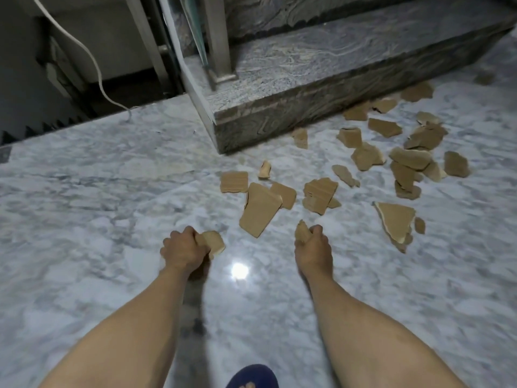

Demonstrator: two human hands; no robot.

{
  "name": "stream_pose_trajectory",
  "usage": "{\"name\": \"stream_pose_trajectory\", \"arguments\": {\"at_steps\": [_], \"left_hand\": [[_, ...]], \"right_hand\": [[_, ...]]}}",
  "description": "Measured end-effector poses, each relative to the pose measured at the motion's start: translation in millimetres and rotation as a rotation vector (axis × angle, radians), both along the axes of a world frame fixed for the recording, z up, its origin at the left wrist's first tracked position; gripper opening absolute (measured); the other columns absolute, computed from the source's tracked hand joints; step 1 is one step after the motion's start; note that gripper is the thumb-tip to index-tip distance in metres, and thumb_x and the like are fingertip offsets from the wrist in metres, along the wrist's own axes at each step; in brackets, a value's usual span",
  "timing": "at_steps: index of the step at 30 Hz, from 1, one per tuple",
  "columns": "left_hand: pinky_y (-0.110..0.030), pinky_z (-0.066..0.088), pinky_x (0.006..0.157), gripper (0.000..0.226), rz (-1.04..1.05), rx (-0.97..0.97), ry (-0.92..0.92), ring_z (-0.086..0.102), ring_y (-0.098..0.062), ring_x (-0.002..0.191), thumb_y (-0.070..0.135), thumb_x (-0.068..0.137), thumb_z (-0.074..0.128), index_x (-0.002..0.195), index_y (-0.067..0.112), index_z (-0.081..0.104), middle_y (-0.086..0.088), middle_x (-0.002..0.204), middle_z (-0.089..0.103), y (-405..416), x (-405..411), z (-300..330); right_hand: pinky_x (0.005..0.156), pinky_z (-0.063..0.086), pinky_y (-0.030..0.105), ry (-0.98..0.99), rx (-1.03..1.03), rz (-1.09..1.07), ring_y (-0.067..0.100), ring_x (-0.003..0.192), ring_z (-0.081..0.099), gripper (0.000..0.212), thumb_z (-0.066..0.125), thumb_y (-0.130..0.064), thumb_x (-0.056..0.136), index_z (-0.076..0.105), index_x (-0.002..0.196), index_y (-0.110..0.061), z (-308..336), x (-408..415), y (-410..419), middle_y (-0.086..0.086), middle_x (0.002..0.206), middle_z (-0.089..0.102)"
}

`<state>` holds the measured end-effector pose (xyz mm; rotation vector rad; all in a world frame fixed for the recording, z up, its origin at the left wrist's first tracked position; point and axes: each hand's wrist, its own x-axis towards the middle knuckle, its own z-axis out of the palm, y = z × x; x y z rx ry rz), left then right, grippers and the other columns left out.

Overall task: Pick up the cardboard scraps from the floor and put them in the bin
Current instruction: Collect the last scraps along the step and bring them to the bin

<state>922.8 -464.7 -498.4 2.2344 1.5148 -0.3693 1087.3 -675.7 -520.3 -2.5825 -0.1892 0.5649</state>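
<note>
Marble floor (98,191), grey-white w/ a bright light reflection between the two arms. Head view only: stone step (321,79) rises at the back, metal post (221,46) standing on it, white cable (92,60) trailing down on the far left into a dark gap.

Left hand (181,247) is low near the floor, fingers curled round a cardboard scrap (214,242) that sticks out on the thumb side. Right hand (312,247) is level w/ it, well apart, fingers pinching a smaller scrap (302,232) that pokes up past the knuckles. Can't tell if either hand touches the floor.

Rest of the cardboard scraps (405,163) lie scattered on the floor ahead & to the right, approx two loose groups: a near cluster just beyond the hands, incl. a big wedge-shaped piece (258,214) and a ribbed piece (319,194) beside it; a denser heap further right near the foot of the step, some overlapping. One large triangular piece (394,219) sits apart on the right, edge curled up. A few scraps lie right against the step's base.

Blue slipper toe (251,376) shows at the bottom edge, between the forearms.
</note>
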Motion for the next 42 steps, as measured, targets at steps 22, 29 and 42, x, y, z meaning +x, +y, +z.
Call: {"name": "stream_pose_trajectory", "arguments": {"at_steps": [22, 29, 42], "left_hand": [[-0.036, 0.047, 0.104, 0.089, -0.136, -0.293, -0.253, 0.055, -0.035, 0.119, 0.018, 0.072, 0.089, 0.142, 0.008, 0.037, -0.015, 0.148, 0.026, -26.0, 197.9, 11.7], [-0.035, 0.053, 0.088, 0.082, -0.072, -0.161, -0.151, 0.06, -0.03, 0.112, 0.026, 0.065, 0.092, 0.13, 0.006, 0.047, -0.014, 0.13, 0.05, -28.8, 207.0, 7.1], [-0.042, 0.056, 0.091, 0.051, 0.09, -0.294, -0.388, 0.066, -0.029, 0.099, 0.032, 0.067, 0.09, 0.108, 0.009, 0.069, -0.008, 0.107, 0.072, 25.2, 191.7, 33.1]], "right_hand": [[0.095, 0.05, 0.037, 0.267, 0.284, -0.337, 0.033, 0.121, 0.058, 0.097, 0.092, -0.011, 0.067, 0.034, 0.144, -0.007, 16.3, 132.8, 47.5, 0.012, 0.137, 0.056], [0.09, 0.053, 0.047, 0.166, 0.075, -0.341, 0.037, 0.12, 0.057, 0.1, 0.095, -0.023, 0.062, 0.033, 0.14, -0.012, 9.5, 132.5, 54.2, 0.008, 0.137, 0.052], [0.085, 0.056, 0.044, 0.154, 0.215, -0.273, 0.034, 0.1, 0.065, 0.063, 0.086, -0.022, 0.069, 0.05, 0.12, -0.022, 7.7, 136.3, 50.4, 0.003, 0.116, 0.061]]}}
